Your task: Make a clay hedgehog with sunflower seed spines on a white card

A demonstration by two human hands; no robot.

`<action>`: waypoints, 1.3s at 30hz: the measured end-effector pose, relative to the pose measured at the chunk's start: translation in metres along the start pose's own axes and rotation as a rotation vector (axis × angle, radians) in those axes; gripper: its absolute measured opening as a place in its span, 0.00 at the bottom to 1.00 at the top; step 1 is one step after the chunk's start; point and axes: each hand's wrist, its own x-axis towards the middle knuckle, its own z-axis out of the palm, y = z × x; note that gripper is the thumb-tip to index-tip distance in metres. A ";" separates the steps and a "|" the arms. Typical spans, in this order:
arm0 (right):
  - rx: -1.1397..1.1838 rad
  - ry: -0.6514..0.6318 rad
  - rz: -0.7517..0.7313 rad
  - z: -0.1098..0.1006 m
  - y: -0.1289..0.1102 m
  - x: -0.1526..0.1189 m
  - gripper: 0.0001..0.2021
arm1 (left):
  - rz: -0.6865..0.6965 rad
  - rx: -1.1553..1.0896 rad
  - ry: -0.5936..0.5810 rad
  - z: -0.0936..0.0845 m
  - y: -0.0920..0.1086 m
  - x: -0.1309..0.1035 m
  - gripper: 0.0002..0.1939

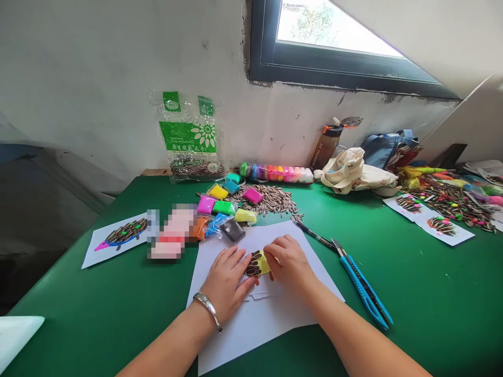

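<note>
A white sheet of paper (pixel 236 340) lies in front of me, with a yellow clay shape (pixel 263 266) on it. Dark seeds (pixel 254 263) are set on the shape's left part, and small orange-brown bits show along its lower edge. My left hand (pixel 228 280) lies flat on the paper at the left of the shape, fingers spread. At its right edge, my right hand (pixel 288 262) has its fingers bent together in a pinch; whatever is between the fingertips is too small to make out.
Clay packets (pixel 223 207) and a seed pile (pixel 275 200) lie beyond the paper. Blue scissors (pixel 365 293) and a black pen (pixel 314 234) are at right, a seed-decorated card (pixel 118 238) at left. Behind stand a seed bag (pixel 192 141), a bottle (pixel 327 146) and a cloth bag (pixel 353 173).
</note>
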 end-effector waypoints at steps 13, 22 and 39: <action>-0.038 -0.085 -0.027 0.006 -0.003 0.000 0.10 | -0.006 0.003 -0.006 0.000 0.000 0.000 0.21; -0.101 -0.005 0.105 -0.009 0.035 0.019 0.11 | 0.011 -0.008 0.018 0.001 -0.002 -0.001 0.22; -0.513 -0.179 0.282 -0.001 0.068 0.088 0.11 | -0.024 -0.010 -0.065 -0.004 0.000 -0.003 0.23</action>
